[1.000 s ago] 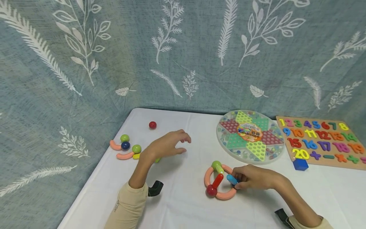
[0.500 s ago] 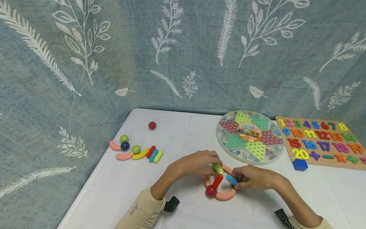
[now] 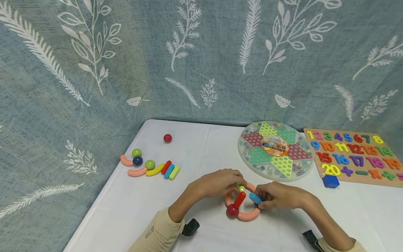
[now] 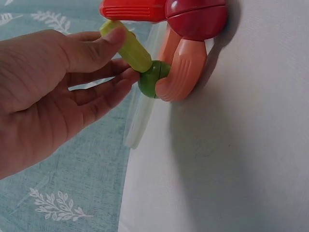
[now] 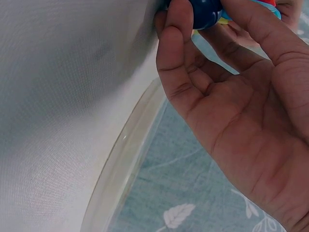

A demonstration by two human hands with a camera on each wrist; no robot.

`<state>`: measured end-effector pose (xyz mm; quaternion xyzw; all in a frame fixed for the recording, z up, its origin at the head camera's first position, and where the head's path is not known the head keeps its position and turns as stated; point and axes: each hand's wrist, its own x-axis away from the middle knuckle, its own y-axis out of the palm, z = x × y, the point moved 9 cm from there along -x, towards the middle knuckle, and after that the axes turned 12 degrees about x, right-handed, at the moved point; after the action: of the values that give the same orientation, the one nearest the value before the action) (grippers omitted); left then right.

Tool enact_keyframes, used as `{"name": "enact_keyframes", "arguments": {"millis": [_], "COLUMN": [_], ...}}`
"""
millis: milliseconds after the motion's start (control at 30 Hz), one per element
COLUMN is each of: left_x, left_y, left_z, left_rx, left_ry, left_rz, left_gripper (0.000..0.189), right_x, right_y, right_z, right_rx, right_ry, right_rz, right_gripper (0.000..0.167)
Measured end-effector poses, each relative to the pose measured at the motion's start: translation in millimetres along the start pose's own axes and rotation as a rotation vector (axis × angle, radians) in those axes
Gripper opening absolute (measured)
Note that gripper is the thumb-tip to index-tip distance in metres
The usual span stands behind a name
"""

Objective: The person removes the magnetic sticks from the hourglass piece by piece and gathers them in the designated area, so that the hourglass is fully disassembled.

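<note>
On the white table a ring of salmon-coloured curved sticks (image 3: 248, 214) is joined by balls. A red rod (image 3: 239, 200) leans up from the red ball (image 3: 232, 210), and a light blue rod (image 3: 255, 198) rises at the ring's right. With thumb and fingers, my left hand (image 3: 217, 183) pinches the yellow-green rod (image 4: 136, 53), which stands in the green ball (image 4: 150, 79). My right hand (image 3: 281, 196) grips the dark blue ball (image 5: 206, 13) at the right of the ring; its fingers hide much of that ball in the head view.
Loose sticks and balls lie at the left, among them a yellow curved stick (image 3: 155, 170), a blue rod (image 3: 169, 171) and a red ball (image 3: 168, 138). Behind the ring are a round star-patterned game board (image 3: 259, 155), a number board (image 3: 343, 164) and a blue cube (image 3: 330, 181).
My left hand has come right from above the loose pieces to the ring and taken the yellow-green rod between its fingers. The right hand has kept its place at the blue ball.
</note>
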<state>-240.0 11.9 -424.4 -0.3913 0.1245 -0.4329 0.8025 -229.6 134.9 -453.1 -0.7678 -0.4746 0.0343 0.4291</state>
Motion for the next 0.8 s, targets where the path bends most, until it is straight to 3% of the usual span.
{"name": "enact_keyframes", "arguments": {"millis": [333, 600, 800], "left_x": [-0.2, -1.1, 2.0], "left_y": [-2.4, 0.7, -5.6], "left_z": [-1.6, -4.6, -5.3], "left_rx": [0.008, 0.135, 0.058], "left_ry": [0.023, 0.038, -0.008], "left_rz": [0.017, -0.013, 0.018], "left_gripper": [0.026, 0.019, 0.018], "right_x": [-0.2, 0.8, 1.5], "right_y": [0.8, 2.3, 1.1], "right_z": [-0.3, 0.0, -0.9], "right_rx": [0.001, -0.013, 0.003], "right_ry": [-0.002, 0.012, 0.015], "right_rz": [0.002, -0.001, 0.004], "right_gripper": [0.015, 0.016, 0.018]}}
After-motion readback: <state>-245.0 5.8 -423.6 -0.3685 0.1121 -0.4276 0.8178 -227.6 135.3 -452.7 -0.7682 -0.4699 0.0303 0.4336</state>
